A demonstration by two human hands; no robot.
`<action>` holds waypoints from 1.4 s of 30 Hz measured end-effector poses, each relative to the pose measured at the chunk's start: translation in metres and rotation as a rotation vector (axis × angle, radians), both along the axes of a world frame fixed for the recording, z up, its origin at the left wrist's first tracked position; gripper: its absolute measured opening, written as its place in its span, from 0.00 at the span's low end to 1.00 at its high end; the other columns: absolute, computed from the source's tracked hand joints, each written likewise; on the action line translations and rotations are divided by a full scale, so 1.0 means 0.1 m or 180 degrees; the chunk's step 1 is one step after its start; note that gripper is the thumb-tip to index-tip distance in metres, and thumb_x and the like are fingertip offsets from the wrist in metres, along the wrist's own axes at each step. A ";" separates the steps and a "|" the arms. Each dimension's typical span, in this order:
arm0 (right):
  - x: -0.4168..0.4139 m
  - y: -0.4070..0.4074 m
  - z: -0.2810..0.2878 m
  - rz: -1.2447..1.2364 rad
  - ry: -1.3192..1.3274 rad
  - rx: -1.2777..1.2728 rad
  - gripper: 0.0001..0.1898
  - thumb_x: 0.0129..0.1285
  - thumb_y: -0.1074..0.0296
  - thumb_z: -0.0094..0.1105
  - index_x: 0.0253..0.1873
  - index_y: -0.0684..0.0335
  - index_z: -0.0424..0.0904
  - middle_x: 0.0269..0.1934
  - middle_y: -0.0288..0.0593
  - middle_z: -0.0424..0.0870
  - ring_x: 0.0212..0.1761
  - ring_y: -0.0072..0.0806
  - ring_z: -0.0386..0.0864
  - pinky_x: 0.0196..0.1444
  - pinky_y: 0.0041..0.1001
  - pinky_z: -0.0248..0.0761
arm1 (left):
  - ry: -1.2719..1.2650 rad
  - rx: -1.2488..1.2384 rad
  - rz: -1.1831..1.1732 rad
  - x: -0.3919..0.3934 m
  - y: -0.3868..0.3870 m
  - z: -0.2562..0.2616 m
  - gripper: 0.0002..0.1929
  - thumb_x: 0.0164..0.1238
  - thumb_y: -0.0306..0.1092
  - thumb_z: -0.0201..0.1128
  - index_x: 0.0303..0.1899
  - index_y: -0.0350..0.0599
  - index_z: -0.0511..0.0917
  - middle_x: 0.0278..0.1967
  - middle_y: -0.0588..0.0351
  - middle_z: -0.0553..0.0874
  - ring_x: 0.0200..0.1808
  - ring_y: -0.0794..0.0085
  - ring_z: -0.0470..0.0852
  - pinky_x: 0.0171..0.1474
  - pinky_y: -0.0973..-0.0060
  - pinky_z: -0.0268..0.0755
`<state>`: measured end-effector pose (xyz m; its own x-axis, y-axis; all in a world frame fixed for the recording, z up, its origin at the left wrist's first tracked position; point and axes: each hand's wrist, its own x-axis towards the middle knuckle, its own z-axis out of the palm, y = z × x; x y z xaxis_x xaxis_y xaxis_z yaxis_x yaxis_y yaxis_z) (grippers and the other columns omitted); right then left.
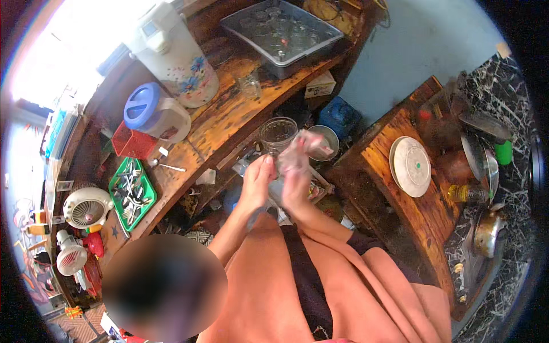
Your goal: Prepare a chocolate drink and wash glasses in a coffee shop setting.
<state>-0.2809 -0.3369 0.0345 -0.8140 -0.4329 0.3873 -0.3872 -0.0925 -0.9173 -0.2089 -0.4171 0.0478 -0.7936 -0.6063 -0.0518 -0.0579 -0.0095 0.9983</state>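
My left hand (259, 176) grips a clear glass mug (278, 132) low on its near side, apparently by the handle. The mug's round mouth faces up towards me. A crumpled pale cloth with reddish patches (305, 148) is bunched in my right hand (297, 188), close to the mug's right side. Motion blurs the cloth and the right fingers, so I cannot tell whether the cloth touches the glass. Both hands are in front of my body, over the gap between two wooden counters.
Along the left wooden counter (240, 113) stand a flowered thermos pot (184, 73), a blue-lidded pitcher (171, 122), a green cutlery tray (148, 188) and a plastic tub of glassware (279, 60). Stacked plates (411, 167) rest on the right counter (386, 141). A person (165, 287), blurred, is at lower left.
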 end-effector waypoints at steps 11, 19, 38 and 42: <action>-0.55 0.23 0.03 0.0030 -0.1753 -0.0787 0.21 0.65 0.53 0.38 0.51 0.66 0.66 0.39 0.39 0.73 0.42 0.20 0.69 0.46 0.26 0.64 | 0.0125 0.0139 -0.0716 -0.31 0.18 0.16 0.16 0.68 0.42 0.41 0.23 0.44 0.63 0.19 0.65 0.64 0.22 0.81 0.59 0.27 0.82 0.54; -1.03 0.75 -0.02 0.3291 -0.3023 -0.1931 0.30 0.57 0.52 0.52 0.61 0.63 0.58 0.55 0.40 0.67 0.57 0.28 0.65 0.58 0.31 0.60 | 0.0600 -0.0015 0.0136 -0.75 0.41 -0.11 0.14 0.68 0.43 0.43 0.30 0.43 0.66 0.21 0.66 0.65 0.25 0.84 0.62 0.30 0.85 0.57; -1.03 0.51 0.22 0.1049 -0.2202 -0.1162 0.20 0.66 0.67 0.38 0.61 0.69 0.56 0.59 0.46 0.62 0.58 0.29 0.62 0.58 0.26 0.55 | 0.1963 0.0716 -0.0352 -0.96 0.60 0.09 0.41 0.38 0.49 0.71 0.54 0.35 0.62 0.50 0.50 0.70 0.52 0.67 0.70 0.56 0.69 0.61; -0.54 0.42 -0.09 -0.0646 0.0420 0.0913 0.26 0.63 0.63 0.42 0.63 0.69 0.51 0.63 0.50 0.54 0.64 0.39 0.54 0.62 0.30 0.50 | 0.2249 0.0061 0.0502 -1.01 0.54 0.21 0.43 0.35 0.46 0.73 0.54 0.33 0.61 0.48 0.50 0.72 0.49 0.65 0.72 0.55 0.68 0.62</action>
